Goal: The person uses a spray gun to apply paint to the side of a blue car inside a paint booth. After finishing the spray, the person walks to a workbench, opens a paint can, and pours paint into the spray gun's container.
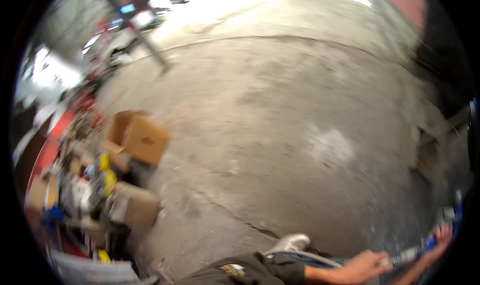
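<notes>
At the lower right, a long, narrow grey thing with blue parts [404,256] slants up toward the picture's rim; blur hides its exact kind. My left hand [367,267] is closed at its nearer end, the arm coming out of a dark sleeve. Farther along, beside a blue section, my right hand [441,236] has its fingers wrapped round it. A pale hose or cord [314,257] curves from near my shoe to my left hand; whether it joins the long thing cannot be made out.
A light shoe [292,242] stands on the cracked concrete floor [240,135]. To the left, an open cardboard box [145,139] and a second carton [134,205] sit by a cluttered bench. A slanting post [150,47] rises behind. Dark framework [430,150] lines the right side.
</notes>
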`<state>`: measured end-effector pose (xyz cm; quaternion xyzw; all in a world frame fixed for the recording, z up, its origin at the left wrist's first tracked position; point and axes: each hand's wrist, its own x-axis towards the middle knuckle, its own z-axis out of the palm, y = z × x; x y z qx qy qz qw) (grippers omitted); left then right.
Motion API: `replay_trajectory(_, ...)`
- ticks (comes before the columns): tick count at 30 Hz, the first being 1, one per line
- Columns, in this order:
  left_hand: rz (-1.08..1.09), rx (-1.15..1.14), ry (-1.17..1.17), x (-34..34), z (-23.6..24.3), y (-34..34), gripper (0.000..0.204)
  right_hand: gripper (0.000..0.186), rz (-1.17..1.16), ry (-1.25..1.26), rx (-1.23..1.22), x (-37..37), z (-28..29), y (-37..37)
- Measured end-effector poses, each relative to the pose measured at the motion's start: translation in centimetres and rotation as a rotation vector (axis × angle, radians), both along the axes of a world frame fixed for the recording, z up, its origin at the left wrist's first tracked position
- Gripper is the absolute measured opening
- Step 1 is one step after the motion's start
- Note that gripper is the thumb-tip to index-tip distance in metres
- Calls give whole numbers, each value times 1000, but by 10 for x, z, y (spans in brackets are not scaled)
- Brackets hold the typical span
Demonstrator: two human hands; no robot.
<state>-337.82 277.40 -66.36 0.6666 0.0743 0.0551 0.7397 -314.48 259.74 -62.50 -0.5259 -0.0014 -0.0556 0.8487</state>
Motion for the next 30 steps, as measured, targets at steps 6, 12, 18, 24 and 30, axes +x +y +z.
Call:
replay_trajectory(6, -159, 55, 171, 24, 0, 33, 41, 29, 117, 73, 433, -33, 32, 60)
replay_trajectory(12, -326, 74, 120, 49, -59, 35, 30, 33, 87, 145, 345, -30, 15, 61)
replay_trajectory(18, -503, 171, 186, 62, -94, 39, 33, 18, 142, 155, 65, -36, -35, 66)
replay_trajectory(24, -428, 52, 85, 113, -43, 40, 32, 18, 197, 103, 0, -46, -26, 79)
replay_trajectory(30, -431, 257, 45, 114, -35, 30, 26, 14, 248, 134, -34, -44, -32, 71)
